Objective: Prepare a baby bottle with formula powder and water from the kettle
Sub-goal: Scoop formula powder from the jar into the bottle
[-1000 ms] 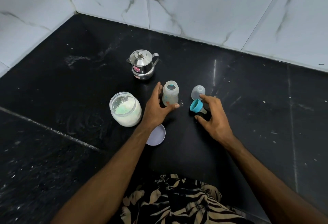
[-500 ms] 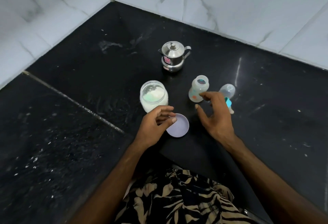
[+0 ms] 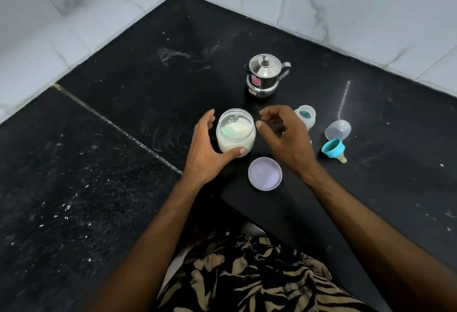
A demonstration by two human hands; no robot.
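The open jar of formula powder (image 3: 235, 131) stands upright on the black stone counter (image 3: 371, 175), its mouth uncovered and white powder filling most of it (a pale greenish patch shows inside, too blurred to identify). The left hand (image 3: 207, 149) wraps the jar from its left side: the thumb presses the near wall low down, while the fingers curve round the far-left side. The right hand (image 3: 284, 138) hovers just right of the jar, holding nothing, its fingers loosely bent toward the jar's rim and its thumb pointing at it without touching.

Just in front of the jar, toward the person, the jar's lilac lid (image 3: 265, 174) lies flat on the counter. To the right of the jar, partly hidden behind the right hand, the baby bottle (image 3: 306, 117) stands upright and uncapped. Farther right of the jar lies the bottle's clear dome cap (image 3: 338, 129), and near it the teal collar with its teat (image 3: 333, 149), tipped on its side. Behind the jar, toward the marble-tiled wall (image 3: 346, 2), sits the small steel kettle (image 3: 264, 75) with its lid on and its handle turned right. A patterned garment (image 3: 247, 274) shows at the bottom edge.
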